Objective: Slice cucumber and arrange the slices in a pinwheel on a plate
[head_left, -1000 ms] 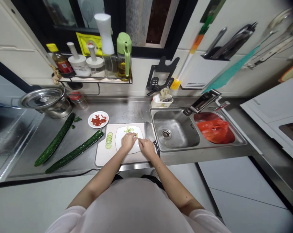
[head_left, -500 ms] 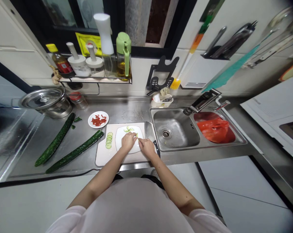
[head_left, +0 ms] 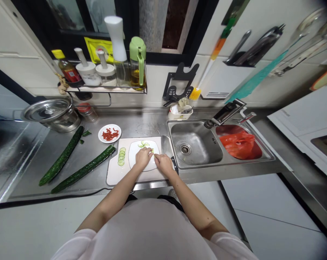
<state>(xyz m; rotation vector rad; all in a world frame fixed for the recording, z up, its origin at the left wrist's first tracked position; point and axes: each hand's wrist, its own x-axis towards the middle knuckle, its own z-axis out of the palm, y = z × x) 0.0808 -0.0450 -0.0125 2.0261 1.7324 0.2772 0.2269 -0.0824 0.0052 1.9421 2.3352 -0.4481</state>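
Observation:
My left hand [head_left: 143, 158] and my right hand [head_left: 163, 164] meet over a white plate [head_left: 133, 153], their fingertips closed in a pinch. Between them is a small cucumber slice [head_left: 153, 151], mostly hidden by the fingers. Several cucumber pieces [head_left: 143, 144] lie at the plate's far edge. The plate rests on a pale cutting board [head_left: 116, 177]. An overlapping row of cucumber slices [head_left: 121, 156] runs along the board's left part. A knife [head_left: 167, 146] lies on the board's right side, its black handle pointing toward me beside my right hand.
Two long cucumbers [head_left: 83, 169] lie left of the board, near small cut ends [head_left: 86, 133]. Behind stands a white dish [head_left: 100, 134] of red bits. A lidded pot [head_left: 63, 121] is at the back left. The sink [head_left: 198, 144] lies right, with a red bag [head_left: 239, 145] in its second basin.
Both hands stay over the plate with hardly any movement. The view shifts very slightly.

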